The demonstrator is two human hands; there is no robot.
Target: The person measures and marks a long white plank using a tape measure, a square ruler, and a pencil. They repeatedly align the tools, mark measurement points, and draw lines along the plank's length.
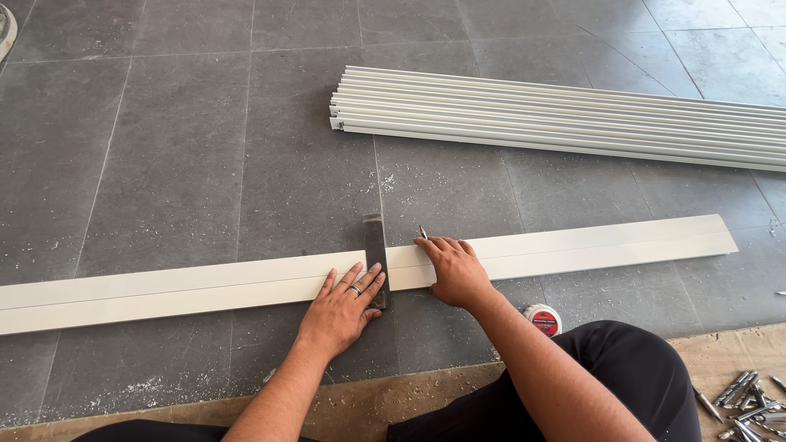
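A long white metal profile (589, 245) lies across the grey tiled floor from left to right. A dark try square (376, 245) lies across it near the middle. My left hand (344, 304) rests flat on the profile, fingers spread, pressing against the square's lower end; a ring is on one finger. My right hand (453, 270) sits just right of the square and grips a thin marking tool (423, 233) whose tip pokes out above the fingers at the profile's far edge.
A bundle of several white profiles (557, 119) lies on the floor farther away at the right. A small round tape measure (543, 318) sits by my knee. Loose screws and bits (749, 397) lie at the lower right. Metal shavings are scattered on the tiles.
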